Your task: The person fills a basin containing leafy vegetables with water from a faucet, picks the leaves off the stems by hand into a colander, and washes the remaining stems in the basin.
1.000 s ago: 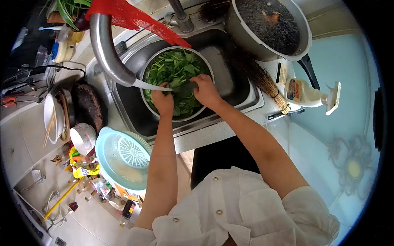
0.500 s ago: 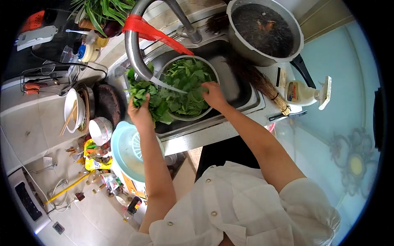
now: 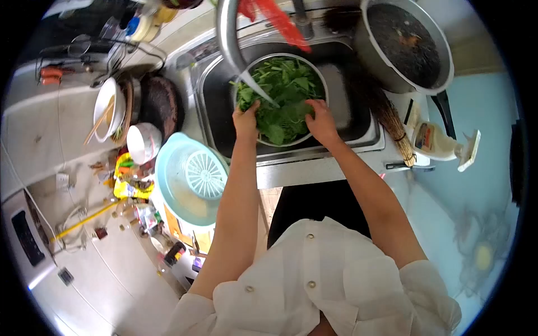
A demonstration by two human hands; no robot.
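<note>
Loose leafy greens (image 3: 286, 84) fill a round metal basin (image 3: 325, 89) standing in the sink. My left hand (image 3: 246, 120) is at the basin's left side, its fingers closed around some of the greens. Across from it, my right hand (image 3: 321, 122) has its fingers curled into the leaves near the right rim; the fingertips are partly hidden. A stream of water (image 3: 260, 89) falls from the curved metal faucet (image 3: 227, 36) onto the greens between my hands.
A large pot of dark liquid (image 3: 367, 50) stands right of the sink (image 3: 372, 137), by a twig brush (image 3: 392, 120) and spray bottle (image 3: 434, 140). Left are a light-blue basin (image 3: 168, 185) with a strainer basket, bowls (image 3: 143, 143) and a dark round board (image 3: 159, 106). Red netting (image 3: 283, 22) hangs by the faucet.
My left hand has brought its bunch of greens from beyond the basin's left rim into the basin. The hands are closer together, and the camera view has shifted.
</note>
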